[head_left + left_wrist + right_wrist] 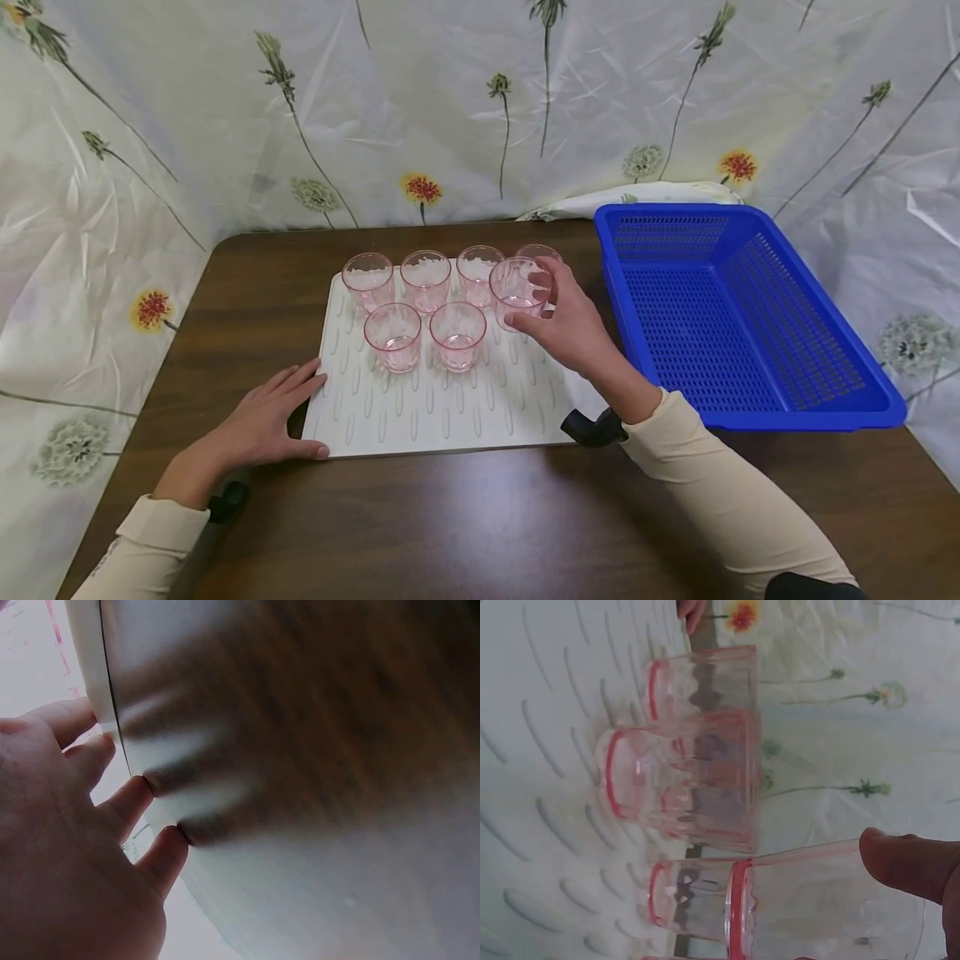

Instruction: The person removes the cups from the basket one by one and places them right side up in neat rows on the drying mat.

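My right hand (pixel 567 327) grips a clear pink-tinted glass (pixel 516 287) between thumb and fingers, over the right part of a white ridged mat (pixel 450 421). In the right wrist view, the thumb (pixel 907 862) presses the wall of this held glass (pixel 817 907). Several matching glasses stand on the mat: a back row, whose rightmost glass (pixel 534 250) is partly hidden behind the held one, and two in front, a left glass (pixel 395 342) and a right glass (pixel 458 340). My left hand (pixel 262 421) lies with fingers spread at the mat's left edge, fingertips touching it.
A blue perforated plastic basket (pixel 618 317) stands on the right of the dark wooden table (pixel 480 517), close beside my right forearm. A flower-patterned sheet (pixel 450 108) hangs behind the table and along both sides.
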### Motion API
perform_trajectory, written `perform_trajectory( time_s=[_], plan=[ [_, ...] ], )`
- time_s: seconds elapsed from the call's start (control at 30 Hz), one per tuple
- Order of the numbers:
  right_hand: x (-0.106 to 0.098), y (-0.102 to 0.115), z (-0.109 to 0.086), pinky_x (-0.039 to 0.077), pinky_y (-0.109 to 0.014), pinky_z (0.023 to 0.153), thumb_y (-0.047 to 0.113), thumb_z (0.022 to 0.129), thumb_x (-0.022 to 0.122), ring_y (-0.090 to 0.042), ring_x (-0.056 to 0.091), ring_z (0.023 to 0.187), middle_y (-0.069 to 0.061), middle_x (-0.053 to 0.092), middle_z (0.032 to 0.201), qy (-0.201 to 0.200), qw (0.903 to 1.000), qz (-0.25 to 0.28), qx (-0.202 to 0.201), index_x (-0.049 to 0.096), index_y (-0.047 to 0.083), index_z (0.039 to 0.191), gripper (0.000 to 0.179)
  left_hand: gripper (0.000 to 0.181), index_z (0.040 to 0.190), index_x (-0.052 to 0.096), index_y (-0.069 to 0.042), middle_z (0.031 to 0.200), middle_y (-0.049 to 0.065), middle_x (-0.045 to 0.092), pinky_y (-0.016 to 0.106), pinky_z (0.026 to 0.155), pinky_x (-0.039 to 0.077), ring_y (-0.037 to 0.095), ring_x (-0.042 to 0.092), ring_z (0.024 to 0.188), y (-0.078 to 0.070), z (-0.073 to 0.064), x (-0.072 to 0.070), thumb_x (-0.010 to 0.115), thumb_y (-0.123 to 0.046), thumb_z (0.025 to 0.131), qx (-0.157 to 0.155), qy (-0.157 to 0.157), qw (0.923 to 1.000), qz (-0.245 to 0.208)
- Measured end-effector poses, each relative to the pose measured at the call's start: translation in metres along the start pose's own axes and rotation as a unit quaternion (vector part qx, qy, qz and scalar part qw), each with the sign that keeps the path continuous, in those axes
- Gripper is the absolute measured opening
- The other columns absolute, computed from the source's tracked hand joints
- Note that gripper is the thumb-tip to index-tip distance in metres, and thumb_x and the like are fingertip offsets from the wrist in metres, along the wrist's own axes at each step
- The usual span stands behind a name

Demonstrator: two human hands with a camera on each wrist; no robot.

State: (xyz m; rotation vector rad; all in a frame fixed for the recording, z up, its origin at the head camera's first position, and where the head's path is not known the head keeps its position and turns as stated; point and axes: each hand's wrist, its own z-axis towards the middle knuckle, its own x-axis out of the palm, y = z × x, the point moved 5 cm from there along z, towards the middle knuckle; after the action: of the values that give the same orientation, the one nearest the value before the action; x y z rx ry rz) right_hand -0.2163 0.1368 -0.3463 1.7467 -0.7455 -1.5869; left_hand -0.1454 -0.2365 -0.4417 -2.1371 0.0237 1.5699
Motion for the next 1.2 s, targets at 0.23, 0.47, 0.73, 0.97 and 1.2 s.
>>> perform_trajectory(
  time_s=[0.23, 0.47, 0.73, 0.97, 1.2],
  plan=[
    [0.015, -0.021, 0.0, 0.049, -0.051, 0.105, 0.021, 0.087, 0.075, -0.037, 0.046, 0.139, -0.014, 0.043, 0.155, 0.028, 0.9994, 0.001, 0.018, 0.022, 0.014, 0.155, 0.086, 0.107, 0.154, 0.035, -0.009, 0.166, 0.014, 0.02, 0.074, 0.109, 0.025, 0.045, 0.021, 0.148, -0.001, -0.001, -0.001, 0.076, -0.064, 0.073, 0.0, 0.001, 1.0, -0.002],
    [0.022, -0.032, 0.0, 0.046, -0.051, 0.108, 0.02, 0.087, 0.074, -0.038, 0.046, 0.139, -0.016, 0.044, 0.155, 0.043, 0.999, 0.002, 0.012, 0.021, 0.013, 0.155, 0.086, 0.107, 0.154, 0.034, -0.01, 0.166, 0.014, 0.02, 0.074, 0.109, 0.025, 0.045, 0.021, 0.148, 0.0, 0.0, -0.001, 0.075, -0.065, 0.073, -0.001, 0.004, 1.0, -0.001],
    [0.028, -0.038, 0.0, 0.049, -0.052, 0.104, 0.02, 0.088, 0.073, -0.039, 0.047, 0.138, -0.016, 0.043, 0.156, 0.051, 0.9985, -0.006, 0.022, 0.02, 0.012, 0.156, 0.086, 0.107, 0.154, 0.034, -0.008, 0.166, 0.015, 0.02, 0.074, 0.109, 0.024, 0.045, 0.02, 0.148, 0.0, 0.0, -0.001, 0.076, -0.064, 0.073, -0.001, 0.005, 1.0, -0.003],
    [0.033, -0.044, 0.0, 0.048, -0.052, 0.105, 0.018, 0.088, 0.072, -0.041, 0.047, 0.138, -0.02, 0.042, 0.155, 0.049, 0.9985, -0.011, 0.022, 0.021, 0.009, 0.155, 0.085, 0.107, 0.154, 0.035, -0.008, 0.166, 0.015, 0.02, 0.074, 0.109, 0.024, 0.045, 0.02, 0.149, 0.001, 0.0, -0.001, 0.076, -0.064, 0.073, 0.0, 0.003, 1.0, -0.001],
    [0.034, -0.047, -0.001, 0.049, -0.053, 0.104, 0.02, 0.088, 0.072, -0.041, 0.049, 0.136, -0.021, 0.044, 0.152, 0.046, 0.9987, -0.013, 0.018, 0.021, 0.007, 0.154, 0.085, 0.107, 0.154, 0.034, -0.008, 0.166, 0.014, 0.02, 0.074, 0.109, 0.024, 0.045, 0.02, 0.149, 0.001, 0.0, -0.001, 0.075, -0.065, 0.073, 0.001, 0.005, 1.0, 0.003]
  ],
)
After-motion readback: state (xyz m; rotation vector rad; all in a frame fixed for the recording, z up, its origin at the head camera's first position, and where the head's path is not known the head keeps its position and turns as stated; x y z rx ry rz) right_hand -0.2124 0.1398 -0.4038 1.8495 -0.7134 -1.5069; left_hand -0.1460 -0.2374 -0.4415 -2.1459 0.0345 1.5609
